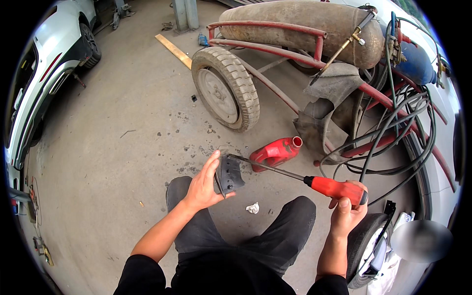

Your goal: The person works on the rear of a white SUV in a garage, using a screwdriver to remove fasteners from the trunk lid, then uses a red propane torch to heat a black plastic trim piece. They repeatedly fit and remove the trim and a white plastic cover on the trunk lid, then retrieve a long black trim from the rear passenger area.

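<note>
My right hand (pixel 347 211) is closed round the red handle of a long screwdriver (pixel 290 174). The shaft points left, and its tip lies at the upper edge of a dark, slightly curved plate-like piece (pixel 232 173) with small holes or studs. This piece is held upright above my knees by my left hand (pixel 202 186), with the fingers behind its left edge and the thumb along the bottom. Whether the tip touches the piece I cannot tell. Just beyond the shaft, a red plastic jug (pixel 278 152) without a cap rests on the floor.
A red-framed cart with a rubber wheel (pixel 225 88) carries a rusty gas cylinder (pixel 295 24) and a blue cylinder (pixel 417 64). Black hoses (pixel 388 147) hang at right. A loose tyre (pixel 366 250), crumpled white paper (pixel 252 208), a wooden plank (pixel 173 50) and a white car (pixel 54 54) are around me.
</note>
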Demonstrator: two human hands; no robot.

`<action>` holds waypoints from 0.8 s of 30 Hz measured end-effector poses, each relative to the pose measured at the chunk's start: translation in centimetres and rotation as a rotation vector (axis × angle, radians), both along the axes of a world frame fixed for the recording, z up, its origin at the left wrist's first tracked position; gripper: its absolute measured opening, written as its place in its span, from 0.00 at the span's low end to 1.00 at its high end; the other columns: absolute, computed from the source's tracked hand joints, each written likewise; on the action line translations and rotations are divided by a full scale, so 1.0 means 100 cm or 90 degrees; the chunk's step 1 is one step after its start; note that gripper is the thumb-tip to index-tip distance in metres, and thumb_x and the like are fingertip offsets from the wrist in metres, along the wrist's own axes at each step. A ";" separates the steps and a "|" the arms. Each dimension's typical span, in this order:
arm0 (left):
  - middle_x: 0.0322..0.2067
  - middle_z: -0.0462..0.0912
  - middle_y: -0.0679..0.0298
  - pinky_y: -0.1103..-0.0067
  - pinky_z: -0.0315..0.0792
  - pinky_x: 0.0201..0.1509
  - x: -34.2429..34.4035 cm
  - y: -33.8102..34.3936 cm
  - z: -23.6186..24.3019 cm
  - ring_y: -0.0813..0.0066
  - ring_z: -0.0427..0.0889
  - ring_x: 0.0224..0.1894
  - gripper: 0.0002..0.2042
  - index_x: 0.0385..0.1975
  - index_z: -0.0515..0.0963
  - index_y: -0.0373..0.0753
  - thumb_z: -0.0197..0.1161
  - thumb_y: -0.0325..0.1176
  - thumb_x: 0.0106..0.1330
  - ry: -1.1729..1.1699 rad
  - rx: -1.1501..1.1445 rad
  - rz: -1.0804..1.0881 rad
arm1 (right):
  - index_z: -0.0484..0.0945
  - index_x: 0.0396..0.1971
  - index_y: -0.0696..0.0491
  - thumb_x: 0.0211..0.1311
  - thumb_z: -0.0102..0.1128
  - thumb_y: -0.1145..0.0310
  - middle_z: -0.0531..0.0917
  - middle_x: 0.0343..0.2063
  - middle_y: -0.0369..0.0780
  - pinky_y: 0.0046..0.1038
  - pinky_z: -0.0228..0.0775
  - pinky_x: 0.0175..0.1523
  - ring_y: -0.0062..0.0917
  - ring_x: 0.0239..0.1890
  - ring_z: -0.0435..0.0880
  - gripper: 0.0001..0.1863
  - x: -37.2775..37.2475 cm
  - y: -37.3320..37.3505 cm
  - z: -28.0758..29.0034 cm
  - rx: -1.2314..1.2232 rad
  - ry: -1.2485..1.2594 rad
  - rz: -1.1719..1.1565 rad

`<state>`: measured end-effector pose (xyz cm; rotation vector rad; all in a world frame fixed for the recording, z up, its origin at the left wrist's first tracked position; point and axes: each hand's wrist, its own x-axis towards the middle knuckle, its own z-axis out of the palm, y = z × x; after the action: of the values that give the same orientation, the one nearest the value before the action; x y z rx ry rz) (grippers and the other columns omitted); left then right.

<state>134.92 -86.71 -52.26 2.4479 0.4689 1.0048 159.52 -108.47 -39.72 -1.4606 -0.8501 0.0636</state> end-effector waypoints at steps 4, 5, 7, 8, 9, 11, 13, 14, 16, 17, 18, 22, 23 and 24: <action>0.65 0.58 0.42 0.64 0.67 0.64 -0.002 -0.001 0.000 0.46 0.64 0.65 0.56 0.65 0.49 0.34 0.82 0.41 0.36 -0.009 -0.003 -0.005 | 0.70 0.42 0.64 0.53 0.67 0.44 0.76 0.29 0.40 0.17 0.62 0.20 0.19 0.18 0.75 0.36 -0.002 0.000 0.003 0.000 0.002 -0.006; 0.65 0.58 0.43 0.63 0.65 0.65 -0.002 -0.001 -0.003 0.45 0.63 0.65 0.57 0.65 0.49 0.35 0.83 0.40 0.35 -0.012 -0.011 -0.007 | 0.70 0.42 0.64 0.53 0.67 0.44 0.76 0.29 0.41 0.17 0.62 0.20 0.19 0.18 0.74 0.36 -0.003 0.000 0.004 -0.001 0.000 -0.008; 0.65 0.58 0.43 0.63 0.65 0.65 -0.003 -0.002 -0.002 0.45 0.62 0.65 0.57 0.65 0.49 0.35 0.83 0.40 0.35 -0.014 -0.013 -0.002 | 0.70 0.41 0.65 0.53 0.68 0.45 0.77 0.29 0.41 0.17 0.64 0.22 0.18 0.18 0.74 0.35 0.000 -0.006 0.004 0.009 -0.004 -0.010; 0.64 0.58 0.42 0.64 0.67 0.64 -0.003 -0.001 -0.001 0.45 0.63 0.65 0.56 0.65 0.50 0.34 0.82 0.41 0.36 -0.014 -0.007 0.004 | 0.70 0.41 0.65 0.53 0.68 0.46 0.78 0.30 0.42 0.17 0.65 0.23 0.17 0.18 0.74 0.34 0.002 -0.009 0.005 0.014 -0.007 -0.013; 0.64 0.59 0.42 0.64 0.68 0.63 -0.003 -0.001 0.001 0.45 0.65 0.64 0.55 0.64 0.51 0.33 0.82 0.41 0.37 -0.014 -0.002 0.008 | 0.71 0.41 0.65 0.55 0.67 0.48 0.78 0.30 0.41 0.17 0.64 0.23 0.16 0.19 0.73 0.32 0.004 -0.010 0.007 0.030 -0.034 -0.020; 0.64 0.59 0.42 0.64 0.66 0.64 -0.001 -0.002 0.001 0.45 0.64 0.65 0.54 0.64 0.51 0.34 0.82 0.41 0.37 -0.015 -0.015 0.013 | 0.72 0.41 0.65 0.57 0.66 0.50 0.78 0.30 0.40 0.16 0.64 0.24 0.16 0.19 0.73 0.30 0.012 -0.015 0.007 0.026 -0.060 -0.082; 0.64 0.59 0.43 0.65 0.64 0.66 -0.004 -0.004 0.006 0.46 0.62 0.66 0.54 0.63 0.52 0.33 0.82 0.41 0.37 0.006 -0.024 0.035 | 0.73 0.41 0.64 0.58 0.65 0.57 0.79 0.28 0.38 0.16 0.63 0.25 0.14 0.20 0.71 0.24 0.019 -0.015 0.009 0.010 -0.080 -0.133; 0.64 0.59 0.43 0.65 0.63 0.67 -0.007 -0.004 0.008 0.46 0.62 0.66 0.54 0.63 0.52 0.33 0.82 0.41 0.36 0.020 -0.032 0.049 | 0.74 0.41 0.62 0.57 0.67 0.64 0.80 0.28 0.37 0.16 0.65 0.27 0.15 0.22 0.73 0.19 0.022 -0.012 0.012 0.004 -0.070 -0.156; 0.65 0.57 0.43 0.64 0.58 0.69 -0.017 -0.002 0.005 0.47 0.60 0.67 0.55 0.63 0.52 0.32 0.82 0.42 0.35 0.000 -0.075 0.105 | 0.76 0.39 0.61 0.55 0.68 0.69 0.81 0.27 0.36 0.17 0.67 0.29 0.15 0.23 0.76 0.15 0.043 -0.001 0.006 -0.076 -0.191 -0.222; 0.66 0.57 0.45 0.64 0.58 0.69 -0.021 0.000 0.006 0.49 0.60 0.67 0.54 0.63 0.53 0.32 0.82 0.42 0.36 -0.045 -0.089 0.120 | 0.76 0.38 0.60 0.55 0.68 0.69 0.81 0.26 0.36 0.18 0.69 0.29 0.15 0.24 0.76 0.14 0.048 0.008 0.004 -0.078 -0.210 -0.224; 0.66 0.57 0.47 0.65 0.57 0.69 -0.020 0.001 0.009 0.52 0.59 0.68 0.54 0.63 0.53 0.31 0.82 0.43 0.37 -0.090 -0.103 0.138 | 0.77 0.37 0.59 0.55 0.68 0.69 0.82 0.25 0.36 0.19 0.70 0.30 0.15 0.25 0.77 0.13 0.054 0.015 0.007 -0.079 -0.228 -0.224; 0.65 0.58 0.55 0.69 0.58 0.68 -0.022 0.016 0.041 0.61 0.62 0.66 0.50 0.64 0.54 0.34 0.80 0.40 0.42 -0.334 -0.388 0.139 | 0.76 0.34 0.58 0.57 0.68 0.64 0.82 0.22 0.41 0.23 0.70 0.29 0.23 0.20 0.78 0.14 0.080 0.035 -0.008 -0.174 -0.317 -0.258; 0.65 0.59 0.57 0.70 0.59 0.67 -0.026 0.025 0.044 0.62 0.62 0.65 0.48 0.64 0.54 0.35 0.79 0.39 0.45 -0.395 -0.466 0.143 | 0.75 0.33 0.58 0.58 0.67 0.65 0.82 0.22 0.42 0.25 0.71 0.29 0.26 0.20 0.79 0.13 0.089 0.041 -0.019 -0.182 -0.294 -0.248; 0.65 0.59 0.59 0.71 0.60 0.67 -0.034 0.033 0.045 0.64 0.63 0.64 0.46 0.64 0.54 0.36 0.77 0.38 0.48 -0.459 -0.540 0.144 | 0.75 0.32 0.59 0.57 0.67 0.63 0.82 0.20 0.44 0.28 0.72 0.30 0.30 0.21 0.81 0.15 0.091 0.049 -0.022 -0.215 -0.273 -0.258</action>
<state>131.57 -83.39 -47.73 1.2116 0.7244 1.3315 168.64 -103.53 -41.89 -1.9827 -0.8948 -0.4423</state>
